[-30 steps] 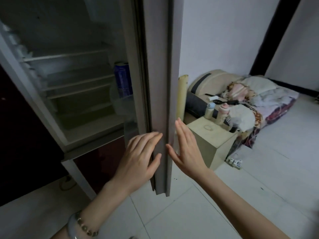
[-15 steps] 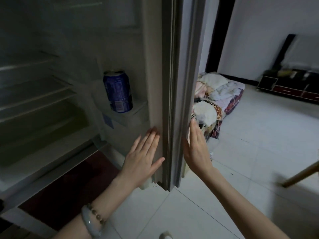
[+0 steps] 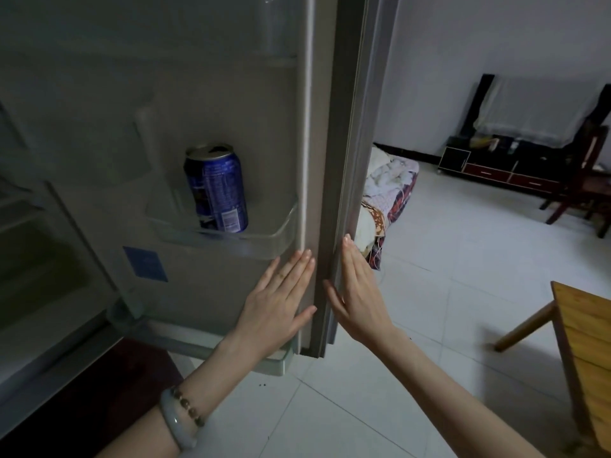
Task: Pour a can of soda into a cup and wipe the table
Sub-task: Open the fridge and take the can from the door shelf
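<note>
floor: pale floor tiles point(image 3: 463, 259) run beneath both grips and off to the right, up to the far wall.
table: a wooden table point(image 3: 585, 342) with one leg showing sits low and to the right of the right grip, well apart from it.
room beyond: just past the right grip's fingertips, patterned bedding point(image 3: 393, 186) lies on the floor behind the door edge. farther right a dark low cabinet point(image 3: 496, 166) stands against the white wall point(image 3: 463, 44), with a dark chair point(image 3: 588, 180) beside it.
fridge door: the open fridge door point(image 3: 205, 94) stands edge-on between the two grips.
left grip: the left grip point(image 3: 281, 312) lies flat on the door's inner face, fingers straight and thumb spread. two bracelets point(image 3: 178, 421) are on the wrist.
right grip: the right grip point(image 3: 357, 292) lies flat against the door's outer side, fingers straight and pressed together, holding nothing.
can: the blue soda can point(image 3: 216, 190) stands upright in the clear door bin point(image 3: 264, 239), above and left of the left grip, untouched.
change: since half a second ago the door has swung wider. the table, then only a leg at the edge, now shows its top. both grips stay flat on either side of the door.
</note>
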Demonstrator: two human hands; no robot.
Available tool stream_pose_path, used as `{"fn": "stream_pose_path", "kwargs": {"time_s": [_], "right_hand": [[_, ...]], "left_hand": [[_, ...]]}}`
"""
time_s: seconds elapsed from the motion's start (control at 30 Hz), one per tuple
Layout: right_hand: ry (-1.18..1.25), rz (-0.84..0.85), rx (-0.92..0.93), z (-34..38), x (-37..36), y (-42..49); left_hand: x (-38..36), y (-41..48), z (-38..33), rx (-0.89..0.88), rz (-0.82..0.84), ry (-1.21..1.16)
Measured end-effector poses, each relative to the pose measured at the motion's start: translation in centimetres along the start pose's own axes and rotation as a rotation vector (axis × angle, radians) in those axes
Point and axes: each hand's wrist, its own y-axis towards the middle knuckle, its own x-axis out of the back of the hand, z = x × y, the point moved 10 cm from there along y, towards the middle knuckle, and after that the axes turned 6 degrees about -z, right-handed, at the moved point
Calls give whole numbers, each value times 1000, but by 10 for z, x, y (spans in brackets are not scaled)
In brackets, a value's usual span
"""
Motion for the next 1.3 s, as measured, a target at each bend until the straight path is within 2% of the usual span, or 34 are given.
{"fn": "stream_pose_path", "kwargs": {"time_s": [0.37,0.73,0.9,1.13,1.3], "right_hand": [[-46,58,12,-68,-44,72],[-12,148,-19,-110,-93,134],[-8,200,32,-115,-113,156],[-12,290,65,-126,-134,187],[6,289,96,-128,-138,194]], "left_hand": [[-56,77,29,-16,-19,-65],[-107,132,64,23,121,63],[-120,155,82,76,152,100],[-138,176,103,128,205,57],[-154,175,110,157,255,64]]}}
